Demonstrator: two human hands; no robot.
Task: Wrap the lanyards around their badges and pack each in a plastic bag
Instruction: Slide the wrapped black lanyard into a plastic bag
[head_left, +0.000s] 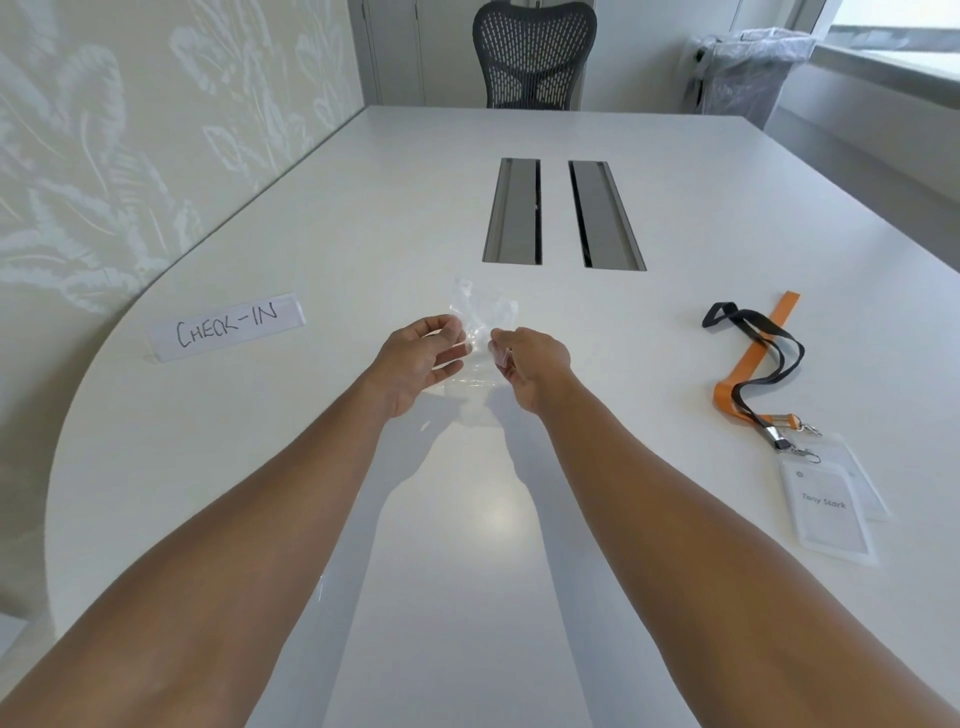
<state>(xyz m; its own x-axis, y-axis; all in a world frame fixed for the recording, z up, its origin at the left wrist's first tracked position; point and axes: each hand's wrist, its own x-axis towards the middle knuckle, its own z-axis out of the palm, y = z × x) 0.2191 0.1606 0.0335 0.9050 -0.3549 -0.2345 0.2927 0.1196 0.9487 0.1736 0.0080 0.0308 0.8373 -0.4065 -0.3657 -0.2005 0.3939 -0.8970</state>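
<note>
Over the middle of the white table (363, 218) both my hands hold clear plastic bags (480, 312). My left hand (421, 364) pinches the left side between thumb and fingers. My right hand (524, 364) pinches the right side with curled fingers. More clear plastic (467, 395) lies on the table under my hands. To the right lie two badges in clear holders: the front badge (826, 509) reads "Tony Stark", and the other badge (872, 493) is mostly hidden under it. A black lanyard (763, 338) and an orange lanyard (753, 364) are clipped to them and trail loosely across the table.
A folded paper sign (226, 327) reading "CHECK-IN" stands at the left. Two metal cable slots (561, 213) are set in the table's middle. A mesh office chair (535, 57) stands at the far end, a lined bin (748, 73) beyond it at the right.
</note>
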